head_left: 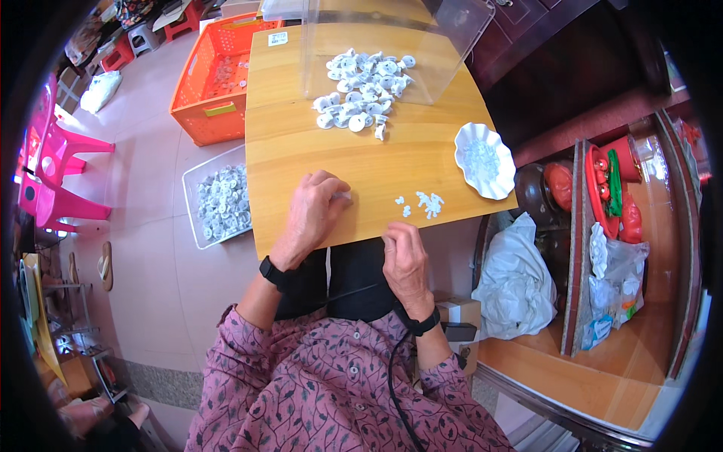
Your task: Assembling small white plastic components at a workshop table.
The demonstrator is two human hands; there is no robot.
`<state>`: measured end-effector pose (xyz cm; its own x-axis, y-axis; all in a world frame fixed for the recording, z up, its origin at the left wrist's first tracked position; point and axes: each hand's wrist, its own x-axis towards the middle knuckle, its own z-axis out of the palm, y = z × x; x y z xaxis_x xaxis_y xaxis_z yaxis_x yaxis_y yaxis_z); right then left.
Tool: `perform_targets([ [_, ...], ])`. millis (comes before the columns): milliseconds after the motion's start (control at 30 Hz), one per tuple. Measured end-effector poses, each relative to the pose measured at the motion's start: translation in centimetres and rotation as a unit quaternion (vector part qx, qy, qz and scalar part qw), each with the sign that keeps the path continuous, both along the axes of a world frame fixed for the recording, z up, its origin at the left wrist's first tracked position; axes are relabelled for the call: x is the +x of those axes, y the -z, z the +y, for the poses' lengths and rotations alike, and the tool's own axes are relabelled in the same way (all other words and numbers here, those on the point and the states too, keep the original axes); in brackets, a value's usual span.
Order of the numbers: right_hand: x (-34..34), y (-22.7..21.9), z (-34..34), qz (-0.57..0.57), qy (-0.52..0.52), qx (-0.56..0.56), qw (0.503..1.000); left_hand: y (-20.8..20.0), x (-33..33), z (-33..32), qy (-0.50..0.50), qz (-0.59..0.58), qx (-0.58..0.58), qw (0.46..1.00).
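My left hand (315,209) rests over the front part of the wooden table (282,154), fingers curled in a pinch around a small whitish plastic piece (343,196) that shows only in part. My right hand (405,260) is at the table's front edge, its fingers pressed together; whatever may be in them is hidden. Just beyond it lies a scatter of tiny white plastic pieces (430,204). Farther off spreads a heap of white round plastic parts with stems (367,88). A white scalloped dish (503,178) on the right holds small clear pieces (480,160).
A clear plastic bin (433,75) stands tilted at the table's far side. Left of the table are an orange crate (192,84) and a clear tub (197,235) of grey-white round parts. Pink stools (64,162) stand farther left. A white bag (516,282) and open shelf (576,248) flank the right.
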<state>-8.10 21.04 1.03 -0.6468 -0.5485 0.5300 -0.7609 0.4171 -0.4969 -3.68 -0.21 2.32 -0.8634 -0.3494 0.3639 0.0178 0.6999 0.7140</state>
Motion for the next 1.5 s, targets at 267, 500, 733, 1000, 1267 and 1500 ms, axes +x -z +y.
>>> perform_targets([
  [267, 2.1, -1.5, -1.3, -0.29, 0.032, -0.151, 0.945, 0.7, 2.8, 2.1, 0.071, -0.011, 0.559, 0.826],
  [500, 2.8, -3.8, -1.9, -0.243, -0.003, -0.135, 0.961, 1.7, 4.7, 3.4, 0.161, 0.073, 0.794, 0.581],
  [733, 3.2, -5.0, -2.7, -0.234, -0.023, -0.126, 0.964, 2.3, 5.4, 3.5, 0.159, 0.081, 0.78, 0.6],
  [1000, 3.5, -5.1, -3.1, -0.252, -0.021, -0.132, 0.959, 2.3, 6.0, 3.5, 0.161, 0.071, 0.777, 0.605],
  [1267, 3.8, -5.3, -3.7, -0.204, -0.027, -0.102, 0.973, 2.7, 6.3, 3.7, 0.149, 0.07, 0.776, 0.608],
  [1500, 3.9, -5.2, -4.0, -0.194, -0.032, -0.096, 0.976, 2.5, 6.5, 3.6, 0.157, 0.066, 0.766, 0.62],
])
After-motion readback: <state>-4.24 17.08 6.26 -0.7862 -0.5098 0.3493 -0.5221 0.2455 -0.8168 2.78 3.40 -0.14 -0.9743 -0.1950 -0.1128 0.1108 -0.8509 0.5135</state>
